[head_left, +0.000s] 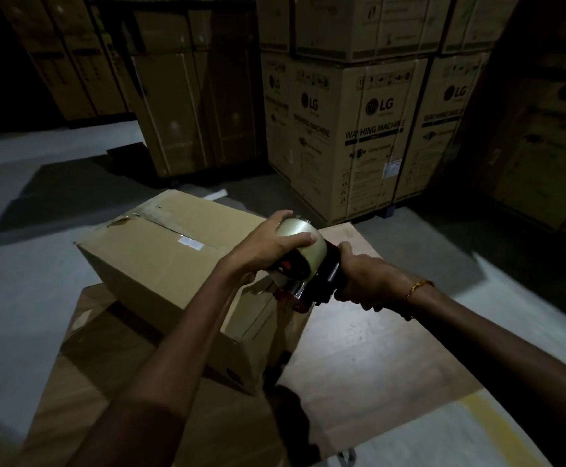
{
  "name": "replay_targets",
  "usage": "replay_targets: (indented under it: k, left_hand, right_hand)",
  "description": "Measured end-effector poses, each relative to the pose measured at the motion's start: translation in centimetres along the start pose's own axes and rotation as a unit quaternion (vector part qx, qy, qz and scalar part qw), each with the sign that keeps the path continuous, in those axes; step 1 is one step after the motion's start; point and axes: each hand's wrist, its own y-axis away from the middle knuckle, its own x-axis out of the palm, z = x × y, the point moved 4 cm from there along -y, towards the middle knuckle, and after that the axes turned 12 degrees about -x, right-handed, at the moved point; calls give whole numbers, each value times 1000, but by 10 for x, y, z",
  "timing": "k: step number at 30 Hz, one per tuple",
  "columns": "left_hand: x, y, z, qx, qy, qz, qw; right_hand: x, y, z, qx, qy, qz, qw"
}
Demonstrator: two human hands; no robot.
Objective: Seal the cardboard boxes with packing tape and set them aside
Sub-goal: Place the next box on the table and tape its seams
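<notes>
A brown cardboard box (160,261) lies on a low wooden board (376,348), its top flaps closed with a strip of tape along the seam. Over the box's near right corner I hold a tape dispenser (308,281) with a roll of clear packing tape (303,254). My left hand (271,244) grips the roll from above, thumb on its near side. My right hand (362,278) grips the dispenser's black handle; a thin bracelet shows on that wrist.
Tall stacks of large printed appliance cartons (369,139) stand behind and to the right. More plain cartons (194,106) stand at the back left. Grey concrete floor (22,230) surrounds the board. A yellow floor line (490,423) runs at lower right.
</notes>
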Motion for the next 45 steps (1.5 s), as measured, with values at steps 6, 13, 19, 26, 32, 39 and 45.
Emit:
replay_targets:
  k: [6, 13, 19, 26, 32, 39, 45]
  left_hand:
    - [-4, 11, 15, 24, 55, -2, 998]
    - [23, 18, 37, -2, 48, 4, 999]
    - [43, 12, 30, 19, -15, 12, 1000]
    - [113, -1, 74, 49, -107, 51, 992]
    - [168, -14, 126, 51, -157, 82, 983]
    - [193, -32, 135, 111, -226, 43, 967]
    - [202, -58, 131, 117, -315, 45, 941]
  right_hand:
    - [1, 3, 13, -32, 109, -58, 992]
    - [31, 14, -6, -32, 122, -52, 991]
    - [32, 26, -43, -43, 28, -70, 996]
    - [82, 48, -106, 4, -137, -35, 990]
    - [139, 61, -149, 43, -196, -16, 980]
    - [161, 66, -173, 52, -178, -59, 981]
    - [170, 66, -188, 50, -193, -71, 977]
